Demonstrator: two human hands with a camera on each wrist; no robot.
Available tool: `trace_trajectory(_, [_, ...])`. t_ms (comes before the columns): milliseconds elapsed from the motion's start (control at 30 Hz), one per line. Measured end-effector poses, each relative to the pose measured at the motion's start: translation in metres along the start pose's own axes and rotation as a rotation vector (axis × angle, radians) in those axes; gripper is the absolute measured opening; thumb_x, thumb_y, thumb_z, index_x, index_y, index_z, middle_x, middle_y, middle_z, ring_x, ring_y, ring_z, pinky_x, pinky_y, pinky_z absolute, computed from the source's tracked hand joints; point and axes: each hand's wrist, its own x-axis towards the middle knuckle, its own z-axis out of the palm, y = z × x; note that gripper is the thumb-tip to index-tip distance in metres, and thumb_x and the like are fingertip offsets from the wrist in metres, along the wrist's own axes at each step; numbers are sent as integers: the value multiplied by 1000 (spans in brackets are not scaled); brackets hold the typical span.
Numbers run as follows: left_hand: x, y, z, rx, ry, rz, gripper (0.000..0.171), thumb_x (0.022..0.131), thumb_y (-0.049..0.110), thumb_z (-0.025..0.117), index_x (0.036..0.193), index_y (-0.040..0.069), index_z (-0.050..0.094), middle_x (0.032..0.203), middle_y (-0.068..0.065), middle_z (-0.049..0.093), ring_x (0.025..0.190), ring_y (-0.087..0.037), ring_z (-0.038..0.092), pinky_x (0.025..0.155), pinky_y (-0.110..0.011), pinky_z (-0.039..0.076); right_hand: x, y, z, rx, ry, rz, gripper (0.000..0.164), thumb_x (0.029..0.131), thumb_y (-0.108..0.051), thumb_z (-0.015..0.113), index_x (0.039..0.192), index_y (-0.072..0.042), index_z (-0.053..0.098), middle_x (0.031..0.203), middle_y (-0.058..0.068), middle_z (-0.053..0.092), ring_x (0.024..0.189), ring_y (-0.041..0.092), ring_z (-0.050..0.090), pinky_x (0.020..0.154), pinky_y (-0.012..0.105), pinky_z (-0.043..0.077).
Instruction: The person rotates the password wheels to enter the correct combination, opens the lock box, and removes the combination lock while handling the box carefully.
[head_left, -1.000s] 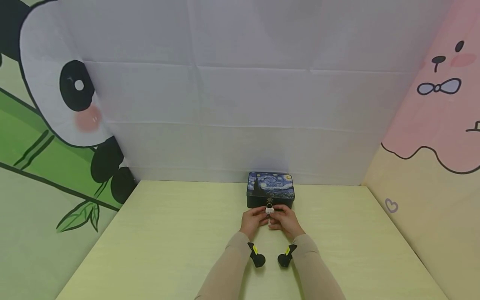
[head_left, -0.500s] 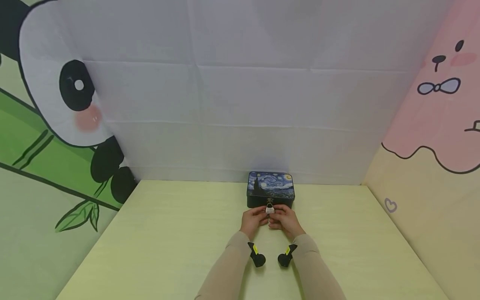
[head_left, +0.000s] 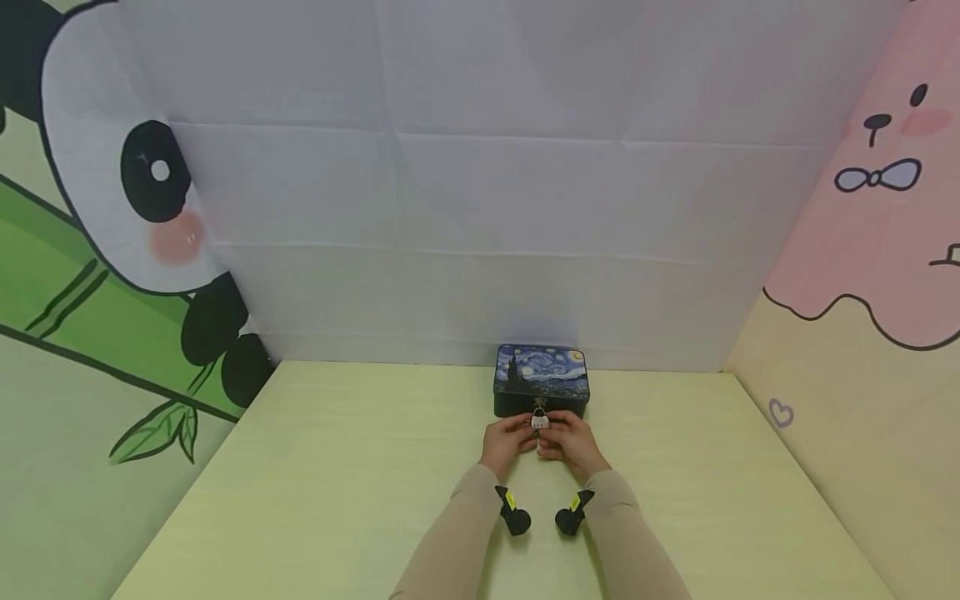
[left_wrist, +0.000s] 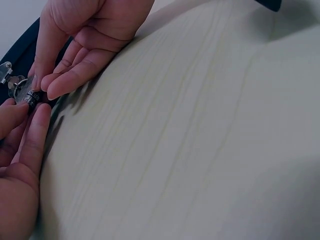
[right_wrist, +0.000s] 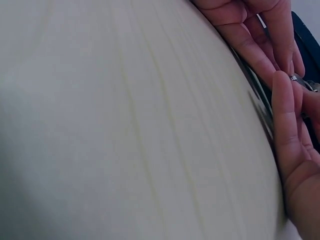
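A dark tin box (head_left: 542, 371) with a swirling blue night-sky picture on its lid sits at the back of the table, its lid down. At the front clasp (left_wrist: 7, 73) is a small silver combination padlock (head_left: 540, 422) with number dials, its shackle toward the clasp. My left hand (head_left: 507, 442) pinches the padlock from the left side. From the other side my right hand (head_left: 572, 443) pinches it too, thumb and finger on the body. In the left wrist view the dials (left_wrist: 33, 98) show between the fingertips. Fingers mostly hide the padlock in the right wrist view.
The pale wood-grain table (head_left: 360, 483) reaches a white sheet backdrop (head_left: 495, 192) just behind the box. Cartoon-painted panels stand left and right. A black wrist camera (head_left: 514, 517) hangs at the left cuff and another black camera (head_left: 570, 518) at the right.
Both hands stay in place at the padlock, and the box has not moved. Only a slight shift of the head view shows.
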Motion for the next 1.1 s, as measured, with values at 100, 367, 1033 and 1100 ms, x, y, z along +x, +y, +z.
trace_trajectory(100, [2,-3,0,3,1,-2,33,93,-9,62,125,-14,61,114,-29,67,93,-27,71,79,-38,61,-2,1,-2,16,-42,-46,37,90,10,64,125,9,51,90,9,67,62,15,66,59,32,61])
trace_trajectory(367, [7,-8,-1,-7,3,-6,33,93,-7,64,125,-11,63,112,-25,69,91,-23,72,76,-33,62,0,2,-1,9,-20,-24,39,92,9,62,128,10,49,91,9,66,61,13,64,58,31,61])
trace_trajectory(1033, [6,-7,-2,-13,7,-12,32,93,-10,62,124,-13,63,112,-27,68,88,-22,72,77,-34,61,1,1,1,15,10,2,38,92,12,60,128,10,48,88,9,67,61,15,66,55,31,61])
trace_trajectory(1100, [6,-8,-2,-14,9,-16,32,93,-9,63,125,-12,63,112,-26,68,88,-21,72,77,-33,61,1,1,1,14,12,0,39,91,12,60,129,10,48,90,9,67,64,16,66,56,31,61])
